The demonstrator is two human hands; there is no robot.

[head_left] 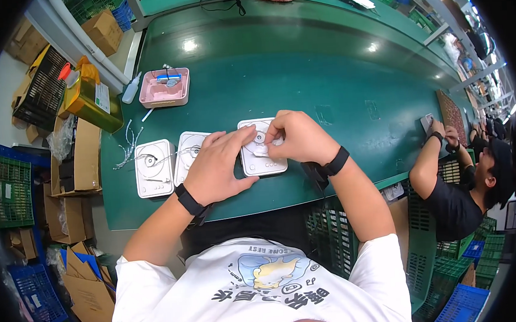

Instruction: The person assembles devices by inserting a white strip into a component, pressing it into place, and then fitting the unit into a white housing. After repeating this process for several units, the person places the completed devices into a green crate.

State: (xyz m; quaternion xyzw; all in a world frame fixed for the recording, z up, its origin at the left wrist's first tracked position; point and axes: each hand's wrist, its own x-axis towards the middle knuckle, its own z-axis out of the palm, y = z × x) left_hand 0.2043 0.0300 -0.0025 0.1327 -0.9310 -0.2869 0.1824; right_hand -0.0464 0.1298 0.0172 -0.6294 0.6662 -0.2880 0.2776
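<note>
Three white box-shaped devices, shaped like small record players, stand in a row on the green table. The left device (154, 179) and the middle device (183, 157) have twisted wires lying across them. My left hand (217, 166) partly covers the middle one. Its fingers are stretched out, with fingertips and thumb resting against the left side of the right device (264, 167). Over that device's right half, my right hand (303, 136) is closed in a pinch beside the round hub. A small whitish piece shows at its fingertips, too small to name.
A pink tray (166, 100) with small parts and a translucent bottle (130, 89) stand at the back left. Loose twisted wires (130, 145) lie near the left edge, beside a large yellow-green can (94, 99). A co-worker (455, 197) works at the table's right end.
</note>
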